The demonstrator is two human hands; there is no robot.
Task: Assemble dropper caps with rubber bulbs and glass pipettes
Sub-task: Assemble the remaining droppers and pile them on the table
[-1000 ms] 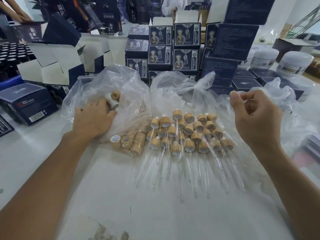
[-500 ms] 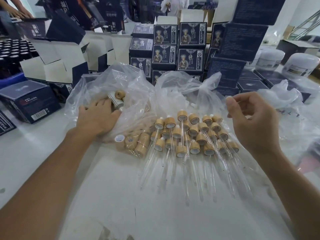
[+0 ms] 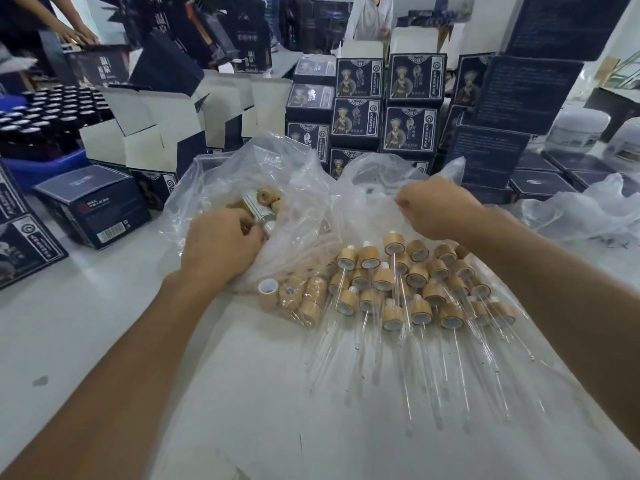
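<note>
A pale bench [image 3: 86, 323] fills the lower frame. Along the upper centre stand stacked dark printed boxes [image 3: 384, 105], with open white-lined cartons [image 3: 145, 133] at upper left. Two clear plastic bags [image 3: 277, 188] lie crumpled at the centre. On plastic sheeting at centre right lies a cluster of assembled droppers [image 3: 415, 282]: bamboo caps toward the top of the frame, glass pipettes [image 3: 460, 362] with long axes running down toward the bottom edge, fanning slightly. Loose bamboo caps [image 3: 298, 296] sit bagged just left of them. The left hand [image 3: 221, 244], fingers curled, reaches into the left bag; what it grips is hidden. The right hand [image 3: 436, 209] pinches the right bag's plastic, fingers bent.
</note>
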